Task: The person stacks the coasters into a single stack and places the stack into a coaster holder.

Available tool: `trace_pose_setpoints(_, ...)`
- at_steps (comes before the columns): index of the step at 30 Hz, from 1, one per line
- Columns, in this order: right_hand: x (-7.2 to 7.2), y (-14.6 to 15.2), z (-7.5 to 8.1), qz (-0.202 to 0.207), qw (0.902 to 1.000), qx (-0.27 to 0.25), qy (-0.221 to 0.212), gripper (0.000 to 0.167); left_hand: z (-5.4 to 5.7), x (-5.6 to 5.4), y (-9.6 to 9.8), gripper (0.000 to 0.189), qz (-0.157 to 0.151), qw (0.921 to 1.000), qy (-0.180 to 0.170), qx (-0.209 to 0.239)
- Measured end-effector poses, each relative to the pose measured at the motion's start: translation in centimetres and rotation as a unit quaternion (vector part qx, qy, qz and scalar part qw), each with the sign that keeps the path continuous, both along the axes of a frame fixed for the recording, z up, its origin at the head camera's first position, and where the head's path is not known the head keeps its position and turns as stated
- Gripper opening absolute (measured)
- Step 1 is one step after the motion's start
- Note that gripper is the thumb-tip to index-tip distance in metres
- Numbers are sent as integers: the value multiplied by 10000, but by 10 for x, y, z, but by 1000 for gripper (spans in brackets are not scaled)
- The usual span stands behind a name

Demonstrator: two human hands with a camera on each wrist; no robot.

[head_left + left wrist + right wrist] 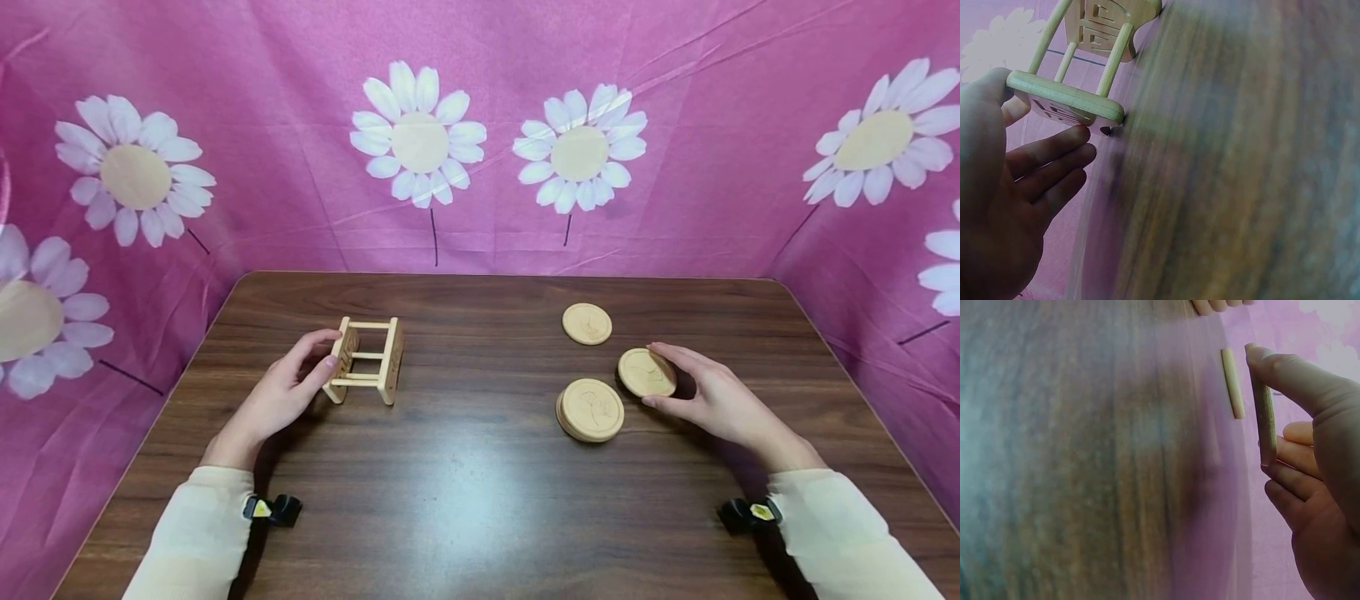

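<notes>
In the head view, a small wooden coaster holder (391, 360) with slotted sides and round crossbars stands on the left of the table. My left hand (279, 398) holds its left side panel between thumb and forefinger; the other fingers (1054, 165) lie along the panel's outer face in the left wrist view. On the right, a round wooden coaster (645, 372) with an engraved line drawing is pinched at its edge by my right hand (723, 404). The right wrist view shows that coaster (1264, 412) edge-on, raised off the table, thumb on one rim and fingers on the other.
A short stack of coasters (592, 410) lies left of my right hand. Farther back is a single coaster (587, 323) flat on the brown wooden table (465, 467). A pink cloth with white daisies (495, 233) hangs around the table's back and sides.
</notes>
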State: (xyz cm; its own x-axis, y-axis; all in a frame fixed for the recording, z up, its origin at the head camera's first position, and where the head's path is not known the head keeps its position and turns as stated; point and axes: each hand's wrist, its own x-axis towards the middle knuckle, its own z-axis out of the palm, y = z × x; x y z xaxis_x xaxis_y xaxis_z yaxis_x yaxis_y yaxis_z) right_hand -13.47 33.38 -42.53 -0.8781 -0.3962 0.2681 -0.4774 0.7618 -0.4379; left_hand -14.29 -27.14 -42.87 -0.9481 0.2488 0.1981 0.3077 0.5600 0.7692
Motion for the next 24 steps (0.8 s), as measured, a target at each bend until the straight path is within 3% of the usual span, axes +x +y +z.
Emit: trace_pose_setpoints(24,10,-9,12,224,9997,-22,91,79,1,0,1,39,-9,10000,5,4)
